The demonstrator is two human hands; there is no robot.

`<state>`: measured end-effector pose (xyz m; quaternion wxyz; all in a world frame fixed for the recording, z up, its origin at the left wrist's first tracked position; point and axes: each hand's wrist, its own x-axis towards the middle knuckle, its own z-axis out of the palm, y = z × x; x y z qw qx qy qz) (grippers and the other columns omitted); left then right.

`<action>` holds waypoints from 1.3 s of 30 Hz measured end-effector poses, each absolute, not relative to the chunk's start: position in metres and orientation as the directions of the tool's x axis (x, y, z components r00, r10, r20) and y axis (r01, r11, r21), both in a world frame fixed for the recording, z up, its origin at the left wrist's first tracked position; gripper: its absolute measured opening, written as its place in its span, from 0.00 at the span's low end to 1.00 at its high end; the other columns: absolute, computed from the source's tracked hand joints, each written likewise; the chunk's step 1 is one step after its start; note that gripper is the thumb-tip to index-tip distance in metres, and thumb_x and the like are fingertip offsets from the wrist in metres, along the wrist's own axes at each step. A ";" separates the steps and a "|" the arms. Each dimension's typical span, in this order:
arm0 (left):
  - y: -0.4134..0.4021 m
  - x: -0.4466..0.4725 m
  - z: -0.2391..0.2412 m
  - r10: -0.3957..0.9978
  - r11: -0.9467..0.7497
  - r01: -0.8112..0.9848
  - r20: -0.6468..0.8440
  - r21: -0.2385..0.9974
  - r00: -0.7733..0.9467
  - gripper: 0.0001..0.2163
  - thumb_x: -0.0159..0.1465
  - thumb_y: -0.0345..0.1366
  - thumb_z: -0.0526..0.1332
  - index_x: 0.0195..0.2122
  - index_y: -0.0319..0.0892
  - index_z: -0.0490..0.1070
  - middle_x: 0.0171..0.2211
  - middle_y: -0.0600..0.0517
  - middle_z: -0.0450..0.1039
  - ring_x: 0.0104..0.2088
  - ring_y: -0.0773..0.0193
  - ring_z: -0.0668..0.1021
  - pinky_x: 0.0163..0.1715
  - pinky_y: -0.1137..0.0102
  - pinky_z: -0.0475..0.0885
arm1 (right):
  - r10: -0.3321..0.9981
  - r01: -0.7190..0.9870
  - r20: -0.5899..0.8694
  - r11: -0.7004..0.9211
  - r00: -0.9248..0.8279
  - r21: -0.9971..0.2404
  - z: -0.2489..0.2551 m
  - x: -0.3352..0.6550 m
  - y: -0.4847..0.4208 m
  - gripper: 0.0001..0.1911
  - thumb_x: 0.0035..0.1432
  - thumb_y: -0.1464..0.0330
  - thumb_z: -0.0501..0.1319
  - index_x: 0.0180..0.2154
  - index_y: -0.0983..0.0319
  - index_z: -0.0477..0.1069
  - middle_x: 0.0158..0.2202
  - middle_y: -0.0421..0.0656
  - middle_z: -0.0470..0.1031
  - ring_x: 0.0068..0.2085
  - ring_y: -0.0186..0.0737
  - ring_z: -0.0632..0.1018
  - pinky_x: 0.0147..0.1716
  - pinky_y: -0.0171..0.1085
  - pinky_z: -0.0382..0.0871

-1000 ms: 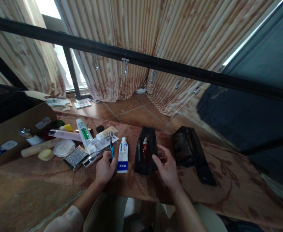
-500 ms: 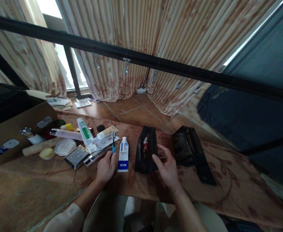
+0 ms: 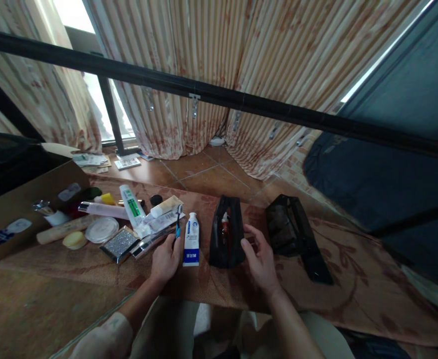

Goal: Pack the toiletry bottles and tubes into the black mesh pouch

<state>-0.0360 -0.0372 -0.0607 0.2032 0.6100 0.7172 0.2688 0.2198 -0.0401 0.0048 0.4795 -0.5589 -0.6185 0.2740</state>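
Blue toothbrush left of black pouch

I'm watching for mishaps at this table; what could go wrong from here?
The left hand holds the toothbrush right beside the toothpaste tube, so a sideways move might knock the tube.
The black pouch gapes open around a red bottle; a bump from the right hand, close at its side, could shift both.

The left-hand grip holds a slim blue-and-black plastic toothbrush toward one o'clock, the right-hand grip being at four o'clock from an oblong black pouch.
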 end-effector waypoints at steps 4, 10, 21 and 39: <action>-0.037 -0.036 -0.058 0.985 0.118 0.781 0.030 0.613 -0.172 0.11 0.68 0.41 0.46 0.31 0.45 0.62 0.29 0.51 0.73 0.36 0.58 0.77 0.32 0.71 0.62 | 0.933 0.407 0.263 0.147 0.245 -0.901 -0.014 0.229 -0.051 0.21 0.59 0.55 0.53 0.49 0.61 0.69 0.46 0.48 0.74 0.44 0.43 0.75 0.39 0.40 0.71; -0.038 -0.038 -0.060 0.983 0.098 0.786 0.065 0.610 -0.173 0.11 0.67 0.40 0.47 0.33 0.44 0.64 0.30 0.50 0.73 0.35 0.58 0.77 0.31 0.71 0.61 | 0.826 0.215 -0.029 -0.180 0.563 -0.960 -0.077 0.235 -0.092 0.22 0.55 0.51 0.54 0.34 0.63 0.72 0.25 0.44 0.75 0.23 0.40 0.74 0.20 0.37 0.67; -0.037 -0.041 -0.062 0.986 0.060 0.797 0.087 0.601 -0.139 0.11 0.67 0.40 0.47 0.32 0.44 0.65 0.28 0.49 0.75 0.33 0.58 0.78 0.28 0.71 0.59 | 0.878 0.527 0.165 -0.110 0.448 -0.843 -0.074 0.219 -0.118 0.21 0.56 0.53 0.54 0.34 0.62 0.75 0.32 0.48 0.78 0.36 0.47 0.78 0.38 0.43 0.69; -0.036 -0.041 -0.063 0.987 0.047 0.806 0.094 0.590 -0.127 0.11 0.67 0.40 0.46 0.33 0.44 0.65 0.29 0.48 0.74 0.35 0.57 0.77 0.30 0.71 0.61 | 0.876 0.552 0.203 -0.083 0.437 -0.830 -0.083 0.221 -0.119 0.15 0.54 0.59 0.56 0.34 0.62 0.75 0.36 0.48 0.77 0.39 0.46 0.76 0.42 0.43 0.68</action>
